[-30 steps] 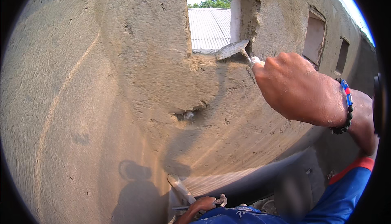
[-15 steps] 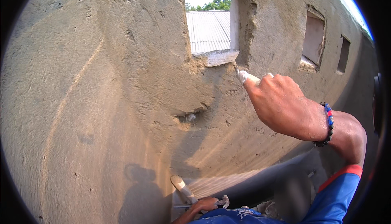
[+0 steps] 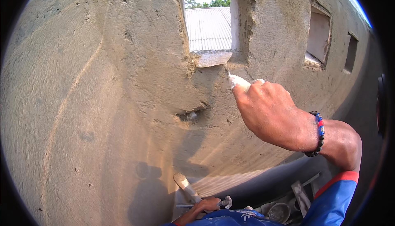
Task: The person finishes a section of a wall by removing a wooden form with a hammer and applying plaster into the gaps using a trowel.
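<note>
A trowel (image 3: pixel 214 59) with a pale, mortar-smeared blade lies along the bottom edge of the window opening (image 3: pixel 243 32) in the rough plastered wall. My right hand (image 3: pixel 267 113) is closed around its handle, mostly hidden by my fingers; the thumb tip is coated white. Lower down, my left hand (image 3: pixel 208 204) is closed on a grey bar-shaped tool (image 3: pixel 185 205), its whitish, lumpy end (image 3: pixel 225 202) sticking out on the right. Close by that hand, a narrow wooden board (image 3: pixel 186 186) slants up against the wall.
A ragged hole (image 3: pixel 192 115) sits in the wall below the window. Two more openings, one larger (image 3: pixel 318 34) and one smaller (image 3: pixel 350 53), are to the right. At the lower right are a round container (image 3: pixel 279 212) and a wooden piece (image 3: pixel 301 198).
My right hand and the trowel have shifted left along the bottom edge of the window. The view has moved slightly, bringing the container and wooden piece into sight. My left hand keeps its grip.
</note>
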The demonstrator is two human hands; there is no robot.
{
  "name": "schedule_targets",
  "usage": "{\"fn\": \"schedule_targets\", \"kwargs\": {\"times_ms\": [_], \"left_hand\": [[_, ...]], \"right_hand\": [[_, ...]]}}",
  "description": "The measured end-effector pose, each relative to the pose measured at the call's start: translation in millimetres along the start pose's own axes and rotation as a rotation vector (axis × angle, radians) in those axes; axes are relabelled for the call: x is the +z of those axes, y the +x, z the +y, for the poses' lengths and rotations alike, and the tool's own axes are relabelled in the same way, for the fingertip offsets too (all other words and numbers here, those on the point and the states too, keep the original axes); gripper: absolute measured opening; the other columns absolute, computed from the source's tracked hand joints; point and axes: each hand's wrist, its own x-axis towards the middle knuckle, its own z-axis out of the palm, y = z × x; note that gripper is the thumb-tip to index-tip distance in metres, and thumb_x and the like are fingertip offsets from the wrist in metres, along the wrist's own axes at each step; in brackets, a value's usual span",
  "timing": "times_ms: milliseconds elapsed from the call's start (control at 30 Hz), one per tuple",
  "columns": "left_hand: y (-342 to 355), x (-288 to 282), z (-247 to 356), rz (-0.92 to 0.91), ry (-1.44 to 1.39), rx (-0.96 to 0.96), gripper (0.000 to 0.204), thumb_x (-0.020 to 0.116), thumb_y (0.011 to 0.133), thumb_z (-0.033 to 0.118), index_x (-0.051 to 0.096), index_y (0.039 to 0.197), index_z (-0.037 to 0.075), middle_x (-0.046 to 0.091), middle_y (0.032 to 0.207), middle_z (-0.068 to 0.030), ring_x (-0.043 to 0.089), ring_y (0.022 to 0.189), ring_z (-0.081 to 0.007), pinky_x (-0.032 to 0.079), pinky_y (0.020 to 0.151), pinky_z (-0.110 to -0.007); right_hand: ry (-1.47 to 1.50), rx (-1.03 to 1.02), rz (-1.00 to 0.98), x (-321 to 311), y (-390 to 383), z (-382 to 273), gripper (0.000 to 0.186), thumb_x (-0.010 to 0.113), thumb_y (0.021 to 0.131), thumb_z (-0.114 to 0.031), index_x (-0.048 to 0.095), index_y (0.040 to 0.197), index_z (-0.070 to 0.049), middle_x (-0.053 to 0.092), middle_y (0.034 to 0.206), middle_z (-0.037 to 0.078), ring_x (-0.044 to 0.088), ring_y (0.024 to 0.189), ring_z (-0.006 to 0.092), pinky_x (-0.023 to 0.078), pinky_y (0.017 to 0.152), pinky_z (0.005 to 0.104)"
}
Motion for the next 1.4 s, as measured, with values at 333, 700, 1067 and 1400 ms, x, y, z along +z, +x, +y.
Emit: {"fn": "schedule_targets", "kwargs": {"times_ms": [333, 700, 1067, 1400], "left_hand": [[22.8, 24.3, -13.4, 0.033, 0.024, -0.057, 0.039, 0.062, 0.078, 0.031, 0.066, 0.105, 0.004, 0.069, 0.097, -0.0225, 0.067, 0.093, -0.0365, 0.051, 0.082, -0.047], [-10.9, 10.2, 7.7, 0.073, -0.061, -0.104, 0.044, 0.062, 0.079, 0.035, 0.065, 0.109, 0.004, 0.068, 0.101, -0.0223, 0.066, 0.097, -0.037, 0.049, 0.085, -0.047], [-1.7, 17.5, 2.1, 0.139, -0.075, -0.166, 0.043, 0.062, 0.079, 0.035, 0.065, 0.109, 0.004, 0.068, 0.101, -0.0223, 0.066, 0.096, -0.0368, 0.05, 0.084, -0.046], [1.9, 16.0, 8.9, 0.193, -0.103, -0.194, 0.043, 0.062, 0.079, 0.035, 0.065, 0.108, 0.004, 0.068, 0.1, -0.0224, 0.066, 0.095, -0.0366, 0.05, 0.083, -0.046]], "right_hand": [[0.032, 0.024, 0.005, 8.7, -3.3, -2.5, 0.02, 0.056, 0.077, 0.001, 0.055, 0.095, 0.01, 0.059, 0.066, 0.026, 0.064, 0.06, 0.0371, 0.052, 0.054, 0.0449], [-0.116, 0.164, 0.15, -13.9, -56.8, 0.5, 0.053, 0.061, 0.084, -0.004, 0.052, 0.135, -0.015, 0.05, 0.084, 0.017, 0.06, 0.07, 0.0315, 0.048, 0.057, 0.0422], [0.497, 0.133, 0.132, 13.6, -37.8, 31.5, 0.054, 0.053, 0.089, -0.005, 0.039, 0.141, -0.002, 0.058, 0.105, 0.025, 0.058, 0.095, 0.044, 0.046, 0.084, 0.0492], [2.012, 0.294, 0.242, 51.6, -9.9, -50.0, 0.067, 0.048, 0.092, -0.006, 0.015, 0.15, 0.002, 0.054, 0.106, 0.018, 0.066, 0.081, 0.0229, 0.057, 0.072, 0.0362]]}}
